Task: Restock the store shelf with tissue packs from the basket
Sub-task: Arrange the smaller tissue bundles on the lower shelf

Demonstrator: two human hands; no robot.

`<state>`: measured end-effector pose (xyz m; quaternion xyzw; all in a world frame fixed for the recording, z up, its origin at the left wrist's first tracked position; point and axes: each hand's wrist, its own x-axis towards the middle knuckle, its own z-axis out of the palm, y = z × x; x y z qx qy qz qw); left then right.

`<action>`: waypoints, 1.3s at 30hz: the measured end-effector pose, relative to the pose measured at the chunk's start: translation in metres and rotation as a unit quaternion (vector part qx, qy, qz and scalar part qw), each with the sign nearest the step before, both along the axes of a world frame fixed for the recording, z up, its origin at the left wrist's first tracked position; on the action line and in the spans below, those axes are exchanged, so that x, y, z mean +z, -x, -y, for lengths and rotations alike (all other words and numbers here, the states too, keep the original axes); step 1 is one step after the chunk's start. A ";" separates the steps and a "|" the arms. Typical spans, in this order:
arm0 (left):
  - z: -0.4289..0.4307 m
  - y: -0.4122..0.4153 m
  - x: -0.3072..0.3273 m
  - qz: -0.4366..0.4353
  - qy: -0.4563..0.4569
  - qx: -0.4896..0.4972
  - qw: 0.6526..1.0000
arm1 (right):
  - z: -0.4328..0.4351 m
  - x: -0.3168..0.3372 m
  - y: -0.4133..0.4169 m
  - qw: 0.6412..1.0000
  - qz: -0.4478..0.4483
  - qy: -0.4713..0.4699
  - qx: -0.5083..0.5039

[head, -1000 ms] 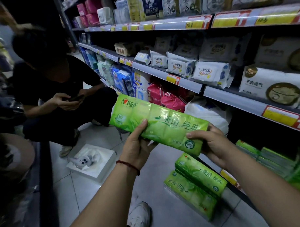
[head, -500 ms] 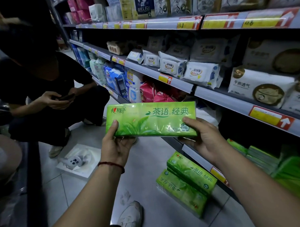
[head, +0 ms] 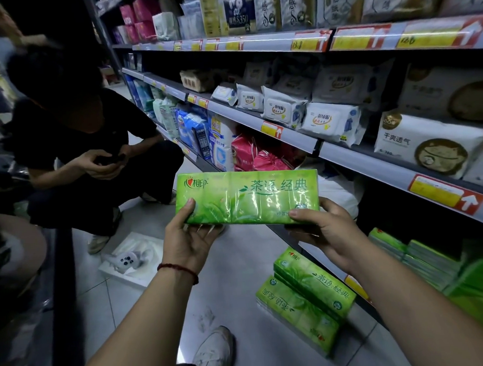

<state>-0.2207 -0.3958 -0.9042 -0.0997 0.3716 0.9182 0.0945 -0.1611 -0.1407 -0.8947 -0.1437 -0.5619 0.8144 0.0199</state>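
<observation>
green tissue pack [head: 246, 197] is held mid-air before the store shelf [head: 371, 164], left grip [head: 189, 239] and right grip [head: 324, 229] clamping its lower corners, looks light, squishy, slick-wrapped, so hold the ends

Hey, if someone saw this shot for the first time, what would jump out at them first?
The bright green tissue pack, held level mid-frame: the left hand pinches its lower left corner, the right hand its lower right. Below right, two matching green packs lie stacked on the floor. At left, a person in black crouches in the aisle.
</observation>
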 end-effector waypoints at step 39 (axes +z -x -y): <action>-0.097 0.011 -0.047 0.025 0.212 -0.196 0.957 | -0.009 -0.046 -0.010 0.987 0.156 0.011 0.047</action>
